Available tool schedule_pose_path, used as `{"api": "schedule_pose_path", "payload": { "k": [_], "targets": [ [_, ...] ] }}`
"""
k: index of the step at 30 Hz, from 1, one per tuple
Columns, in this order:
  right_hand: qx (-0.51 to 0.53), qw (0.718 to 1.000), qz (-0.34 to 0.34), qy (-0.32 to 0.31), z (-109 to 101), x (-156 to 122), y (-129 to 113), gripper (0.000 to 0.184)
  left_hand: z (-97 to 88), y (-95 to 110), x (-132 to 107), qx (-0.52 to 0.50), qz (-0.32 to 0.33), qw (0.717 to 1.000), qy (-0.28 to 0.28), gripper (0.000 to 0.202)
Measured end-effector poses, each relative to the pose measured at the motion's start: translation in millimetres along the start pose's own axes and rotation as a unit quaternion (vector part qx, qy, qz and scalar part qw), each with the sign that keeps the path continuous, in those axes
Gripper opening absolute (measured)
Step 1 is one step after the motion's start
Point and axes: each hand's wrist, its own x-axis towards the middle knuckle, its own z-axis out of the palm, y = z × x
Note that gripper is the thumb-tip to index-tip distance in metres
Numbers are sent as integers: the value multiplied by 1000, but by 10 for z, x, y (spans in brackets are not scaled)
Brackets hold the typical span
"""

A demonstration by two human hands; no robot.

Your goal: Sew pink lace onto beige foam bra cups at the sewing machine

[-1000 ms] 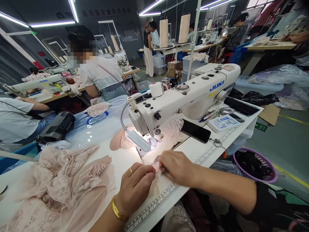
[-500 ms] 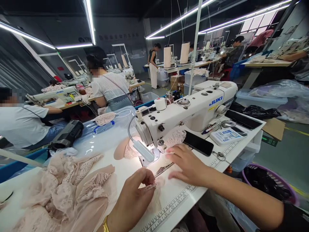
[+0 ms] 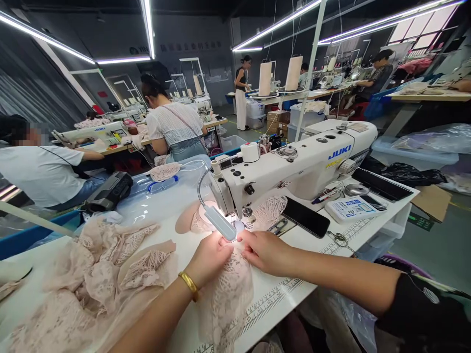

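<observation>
A white sewing machine stands on the table, with a small lamp lighting its needle area. Just in front of the needle, my left hand pinches the upper edge of a pale pink lace fabric. My right hand is closed on the same edge, close beside the left. The lace hangs down from both hands over the table's front part and its printed ruler. Behind the lamp lies a pink moulded cup, and another lace piece rests under the machine arm.
A heap of pink lace fabric covers the table's left side. Right of the needle lie a black phone, a blue-and-white box and thread snips. Several co-workers sit or stand at machines beyond.
Both hands have moved toward the needle and come together. The lace now hangs spread below them; before, only my left hand pinched fabric while my right was spread. The view has shifted slightly.
</observation>
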Motion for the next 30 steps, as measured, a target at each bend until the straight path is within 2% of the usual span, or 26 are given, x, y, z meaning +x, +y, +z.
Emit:
{"api": "schedule_pose_path", "payload": {
  "k": [2,5,8,10,14,16,19,23,30],
  "targets": [
    [-102,994,-47,-2,-24,87,90,10,50,-60,107,36,30,999,19,7],
    [-166,978,-126,-14,-30,158,190,8,45,-91,136,63,65,995,44,2],
    [-194,966,-169,1,16,166,275,15,33,-86,19,151,139,970,128,8],
    [-196,964,-180,19,60,150,323,16,59,-70,-92,200,183,951,151,15],
    [-185,962,-193,51,114,115,380,15,151,-53,-230,250,178,949,77,22],
    [-178,959,-210,68,114,110,388,14,177,-74,-235,261,175,948,61,23],
    [-168,957,-227,67,90,119,377,13,183,-126,-208,255,189,947,56,18],
    [-186,962,-196,31,38,136,344,13,179,-172,-179,247,201,946,60,12],
    [-204,963,-175,33,7,147,356,21,165,-204,-134,255,207,943,58,15]
  ]
}}
